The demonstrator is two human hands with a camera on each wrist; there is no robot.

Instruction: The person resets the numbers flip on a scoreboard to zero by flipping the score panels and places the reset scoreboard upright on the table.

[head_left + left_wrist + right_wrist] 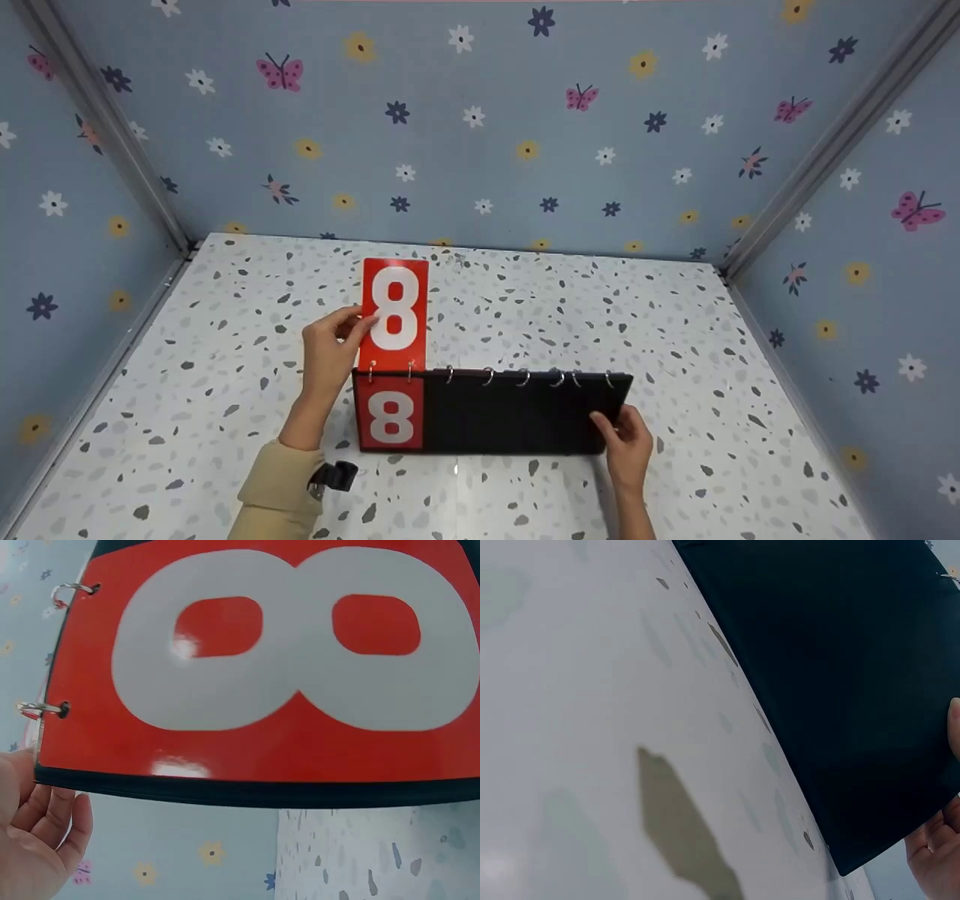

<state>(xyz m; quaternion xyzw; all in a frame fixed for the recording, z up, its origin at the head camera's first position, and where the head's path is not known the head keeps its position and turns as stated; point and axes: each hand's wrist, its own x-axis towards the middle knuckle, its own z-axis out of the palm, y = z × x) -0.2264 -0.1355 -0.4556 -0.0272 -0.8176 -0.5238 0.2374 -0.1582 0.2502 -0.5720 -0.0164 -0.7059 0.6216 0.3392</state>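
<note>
A black flip scoreboard (514, 420) stands on the table, with metal rings along its top edge. At its left end, a red number card (391, 417) with a white 8 lies against the front face. Another red card (394, 309), also marked 8, stands upright above the rings. My left hand (328, 360) pinches this raised card by its left edge, thumb in front. At the right end, my right hand (628, 450) grips the board's side edge, thumb on the black face. In the right wrist view, fingers (934, 847) show behind the board's edge.
The speckled white table (225, 360) runs back to a blue wall (495, 172) printed with flowers and butterflies. Side panels (885, 285) with grey corner strips close in the left and right. A black strap device (334, 475) sits at the left wrist.
</note>
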